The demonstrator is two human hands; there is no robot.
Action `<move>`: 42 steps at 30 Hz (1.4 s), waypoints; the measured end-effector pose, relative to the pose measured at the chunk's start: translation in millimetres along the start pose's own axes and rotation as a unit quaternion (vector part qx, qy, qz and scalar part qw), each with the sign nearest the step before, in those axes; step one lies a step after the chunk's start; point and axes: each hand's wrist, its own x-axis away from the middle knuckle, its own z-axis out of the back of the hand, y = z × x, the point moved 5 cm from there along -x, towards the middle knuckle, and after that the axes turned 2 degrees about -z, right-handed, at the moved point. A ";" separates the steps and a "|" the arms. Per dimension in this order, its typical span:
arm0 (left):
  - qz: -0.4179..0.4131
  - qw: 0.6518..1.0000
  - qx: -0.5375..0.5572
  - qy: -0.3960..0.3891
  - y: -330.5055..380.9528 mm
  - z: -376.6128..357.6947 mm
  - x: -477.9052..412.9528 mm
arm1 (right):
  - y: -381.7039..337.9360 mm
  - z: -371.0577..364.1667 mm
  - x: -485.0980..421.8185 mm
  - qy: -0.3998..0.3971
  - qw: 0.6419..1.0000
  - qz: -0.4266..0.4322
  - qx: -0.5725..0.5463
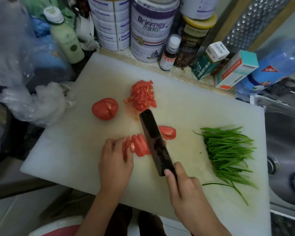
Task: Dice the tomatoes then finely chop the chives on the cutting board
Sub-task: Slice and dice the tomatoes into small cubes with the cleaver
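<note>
Tomato slices (140, 147) under left grip (115, 160) (knife (156, 143) alongside)

Tins (152, 29), a pale green bottle (66, 38) and boxes (237, 70) stand near crumpled plastic (41, 103) and a sink (286, 142).

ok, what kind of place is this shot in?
Most likely a small home kitchen: a cutting board with diced tomato and chives lies beside a steel sink, and tins crowd the counter behind it.
</note>
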 end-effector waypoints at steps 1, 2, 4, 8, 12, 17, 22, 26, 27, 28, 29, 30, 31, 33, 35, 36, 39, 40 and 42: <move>-0.002 1.000 0.004 -0.001 2.0 -0.8 0.6 | 4.9 2.1 -1.3 0.005 1.000 0.002 0.005; -0.006 1.000 0.006 -0.001 4.5 -1.4 1.6 | 10.4 4.2 -2.9 0.006 1.000 -0.003 0.006; -0.007 1.000 0.012 -0.001 9.8 -2.9 4.8 | 21.5 4.3 -5.6 0.002 1.000 -0.008 0.012; 0.037 0.999 0.026 -0.004 17.1 -7.0 13.1 | 33.9 0.4 -7.8 -0.017 1.000 -0.002 0.007; 0.064 0.998 -0.013 -0.008 26.4 -16.3 19.9 | 41.8 -1.0 -8.1 -0.024 0.999 0.035 0.027; 0.109 0.990 -0.077 0.046 38.4 -29.2 17.9 | 54.6 6.3 -16.4 -0.050 0.998 0.039 0.028; 0.133 0.980 -0.101 0.104 46.6 -40.9 15.4 | 66.0 14.4 -29.1 -0.105 0.994 0.027 0.013; 0.099 0.984 -0.061 0.136 43.8 -43.0 14.8 | 72.4 12.3 -39.5 -0.132 0.989 0.057 -0.017; 0.079 0.987 -0.049 0.132 42.5 -43.0 15.0 | 75.2 10.3 -42.2 -0.132 0.989 0.064 -0.027; 0.054 0.989 -0.041 0.128 41.2 -41.9 15.0 | 76.4 8.3 -44.1 -0.136 0.987 0.073 -0.032; 0.029 0.991 -0.037 0.123 39.6 -39.4 14.5 | 76.6 6.9 -45.8 -0.145 0.986 0.082 -0.033; 0.006 0.993 -0.034 0.114 37.3 -36.1 13.7 | 78.7 3.2 -46.9 -0.155 0.984 0.082 -0.033; -0.012 0.995 -0.030 0.099 33.9 -32.6 12.1 | 77.9 2.6 -48.6 -0.160 0.983 0.085 -0.036; -0.044 0.997 -0.031 0.053 24.7 -27.5 8.8 | 78.0 -1.0 -51.1 -0.170 0.980 0.094 -0.033; -0.088 0.995 -0.052 0.018 17.2 -24.6 8.4 | 78.2 -4.7 -51.2 -0.182 0.978 0.100 -0.024; -0.112 0.992 -0.064 0.011 14.9 -23.5 9.1 | 78.3 -5.3 -51.4 -0.186 0.978 0.094 -0.024; -0.178 0.980 -0.084 0.018 12.1 -21.6 10.7 | 75.1 -3.3 -52.8 -0.180 0.981 0.068 -0.003; -0.197 0.976 -0.088 0.024 11.9 -21.3 11.3 | 74.6 -3.8 -51.6 -0.177 0.982 0.060 0.002; -0.220 0.970 -0.094 0.044 12.4 -20.2 11.4 | 71.3 -2.1 -48.8 -0.159 0.987 0.027 0.001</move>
